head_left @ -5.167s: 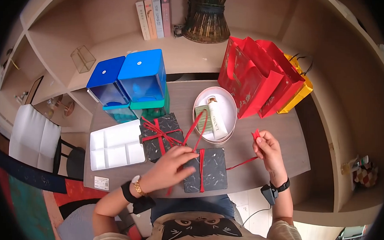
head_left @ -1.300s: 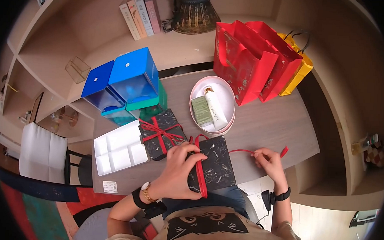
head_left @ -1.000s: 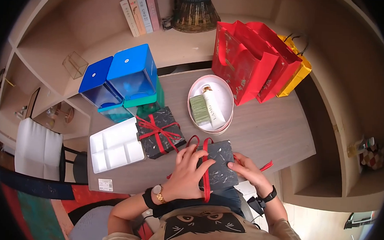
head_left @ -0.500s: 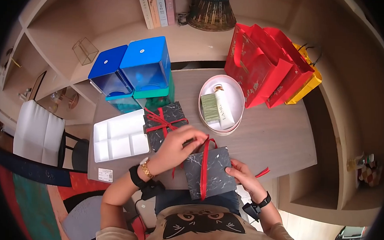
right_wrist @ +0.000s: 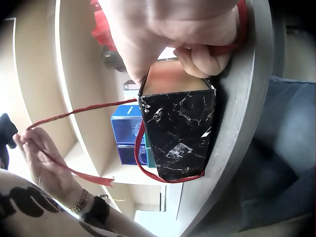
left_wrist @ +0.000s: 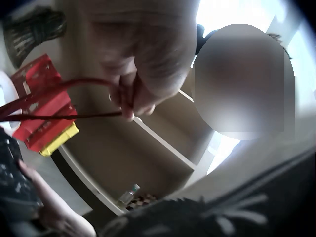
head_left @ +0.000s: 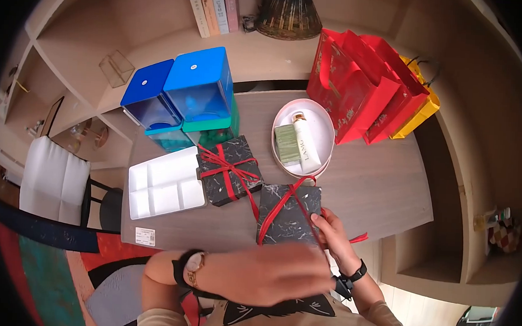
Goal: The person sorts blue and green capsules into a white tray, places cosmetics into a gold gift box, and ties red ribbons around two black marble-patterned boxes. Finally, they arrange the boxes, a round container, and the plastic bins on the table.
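Note:
A black marbled gift box (head_left: 300, 200) stands near the table's front edge, with red ribbon (right_wrist: 81, 109) running round it. My left hand (head_left: 273, 276), blurred in the head view, is raised in front of my shirt. In the left wrist view its fingertips pinch the ribbon (left_wrist: 74, 82), stretched taut away from the box. My right hand (head_left: 337, 238) grips the box's right side, thumb on the top edge; in the right wrist view its curled fingers also have ribbon by them. A second black marbled box (head_left: 241, 150), tied with a red bow, lies left of the first.
A white divided tray (head_left: 162, 183) lies at the left. Behind stand stacked blue containers (head_left: 197, 86). An oval box (head_left: 329, 120) holds a white tube (head_left: 307, 145) and a green packet (head_left: 285, 143). Red paper bags (head_left: 353, 91) and a yellow bag (head_left: 419, 121) stand at the back right.
My left hand has gone from the box's far side over it towards my body, drawing the ribbon diagonally across the top. My right hand, earlier out with the ribbon, now steadies the box.

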### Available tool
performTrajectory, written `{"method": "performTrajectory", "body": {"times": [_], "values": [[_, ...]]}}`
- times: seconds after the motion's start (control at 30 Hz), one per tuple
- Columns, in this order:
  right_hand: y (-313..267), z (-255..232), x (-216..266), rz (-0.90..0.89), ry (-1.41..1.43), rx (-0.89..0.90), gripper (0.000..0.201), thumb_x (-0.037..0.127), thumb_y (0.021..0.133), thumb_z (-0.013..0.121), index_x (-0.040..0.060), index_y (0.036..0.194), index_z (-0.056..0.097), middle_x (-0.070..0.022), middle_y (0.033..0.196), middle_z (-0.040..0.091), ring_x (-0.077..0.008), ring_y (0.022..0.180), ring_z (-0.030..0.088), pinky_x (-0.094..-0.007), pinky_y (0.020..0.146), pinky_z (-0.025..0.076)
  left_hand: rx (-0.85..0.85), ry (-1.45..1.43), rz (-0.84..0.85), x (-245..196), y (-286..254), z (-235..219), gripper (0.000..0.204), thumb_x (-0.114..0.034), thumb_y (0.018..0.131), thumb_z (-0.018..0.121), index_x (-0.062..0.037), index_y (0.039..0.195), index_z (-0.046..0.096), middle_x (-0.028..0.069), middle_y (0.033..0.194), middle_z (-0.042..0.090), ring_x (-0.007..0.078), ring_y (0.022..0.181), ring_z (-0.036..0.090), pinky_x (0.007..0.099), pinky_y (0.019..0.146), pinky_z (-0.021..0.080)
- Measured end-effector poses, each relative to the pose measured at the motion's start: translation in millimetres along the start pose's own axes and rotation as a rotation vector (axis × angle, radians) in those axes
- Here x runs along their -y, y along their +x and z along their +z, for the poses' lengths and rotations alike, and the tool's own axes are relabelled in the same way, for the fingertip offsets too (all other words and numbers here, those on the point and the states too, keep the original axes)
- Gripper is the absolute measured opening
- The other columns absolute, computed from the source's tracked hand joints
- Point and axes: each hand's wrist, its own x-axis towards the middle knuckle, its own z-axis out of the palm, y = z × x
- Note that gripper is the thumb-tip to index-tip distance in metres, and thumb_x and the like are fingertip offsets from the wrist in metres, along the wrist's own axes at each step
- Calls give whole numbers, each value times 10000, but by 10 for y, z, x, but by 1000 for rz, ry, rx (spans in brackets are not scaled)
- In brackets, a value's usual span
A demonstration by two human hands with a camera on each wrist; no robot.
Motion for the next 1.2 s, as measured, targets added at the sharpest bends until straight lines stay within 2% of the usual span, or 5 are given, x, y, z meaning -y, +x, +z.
{"method": "performTrajectory", "body": {"times": [0.17,0.27,0.47,0.8,1.2], "values": [[-83,-46,28,28,29,20,440,293,947,626,5,1265,527,58,818,549,1,566,394,-187,493,288,232,-267,-152,86,-317,244,324,-105,905,634,-5,1209,584,134,1312,542,256,1045,630,341,825,544],[-74,-34,-44,-41,69,-51,433,291,962,598,1,1272,516,12,918,599,-22,708,530,-179,611,412,-137,-172,-734,62,-655,218,179,-86,878,697,-56,1051,667,81,1086,633,175,928,659,334,780,552],[-69,-22,-83,-99,40,-19,433,290,968,588,-2,1278,507,-29,1012,621,-49,829,581,-193,716,455,-598,-180,-1025,434,-1096,438,538,-62,872,707,-32,1338,441,91,1288,477,177,1064,592,305,900,512],[-142,88,-84,-196,149,-19,453,292,982,555,-18,1306,490,-69,1178,613,-109,1037,579,-251,898,457,-846,-1259,-738,550,-1117,1159,901,30,882,661,-96,1514,31,141,1503,288,284,1354,415,421,1085,398],[-46,-4,7,-134,-20,-38,444,282,961,597,-6,1283,494,56,792,520,-17,639,448,-196,539,337,-731,-12,-998,384,-1186,923,552,13,795,713,-79,1288,481,93,1261,506,234,1139,552,383,927,483]]}}
